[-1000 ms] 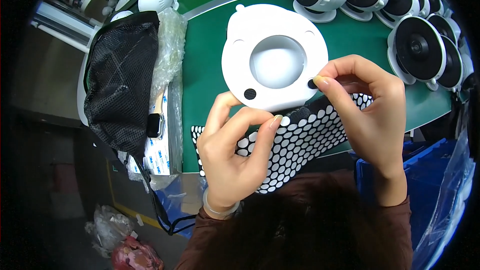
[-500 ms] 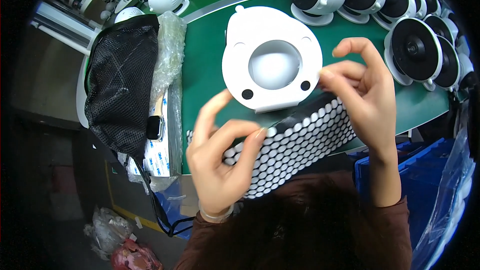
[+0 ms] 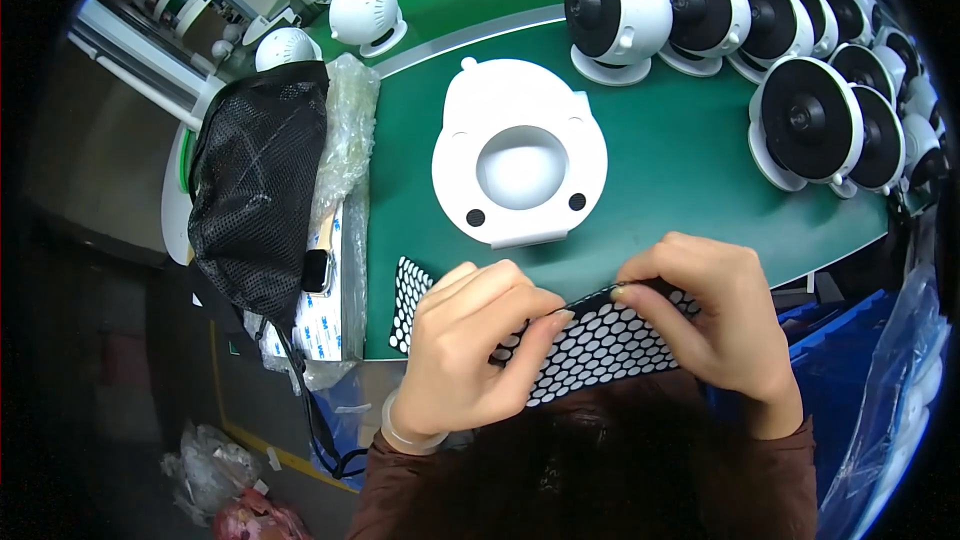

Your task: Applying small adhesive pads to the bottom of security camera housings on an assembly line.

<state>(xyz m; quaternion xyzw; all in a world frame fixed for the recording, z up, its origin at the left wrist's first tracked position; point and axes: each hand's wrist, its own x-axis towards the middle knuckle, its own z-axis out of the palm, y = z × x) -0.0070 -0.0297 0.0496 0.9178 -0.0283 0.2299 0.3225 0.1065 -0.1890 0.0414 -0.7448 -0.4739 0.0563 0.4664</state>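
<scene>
My left hand (image 3: 478, 345) and my right hand (image 3: 705, 315) pinch the upper edge of a black sheet of round white pads (image 3: 602, 348), thumbs and fingers closed on it. The sheet hangs towards me, with its left end (image 3: 405, 305) showing past my left hand on the table. Beyond my hands lies a white rounded housing (image 3: 520, 90), its ring-shaped base facing up around a round recess. Two small black dots, a left one (image 3: 476, 218) and a right one (image 3: 577, 202), sit on the near part of that base. Neither hand touches the housing.
Several white round devices with black fronts (image 3: 808, 120) crowd the right side of the green table (image 3: 660, 180). Two more white ones (image 3: 362, 12) stand far left. A black mesh bag (image 3: 258, 200) and bubble wrap (image 3: 350, 120) line the left edge. Blue crates (image 3: 830, 340) stand at lower right.
My right hand has left the housing's edge and come down to the pad sheet. Both hands now grip the sheet's edge. The view has shifted a little.
</scene>
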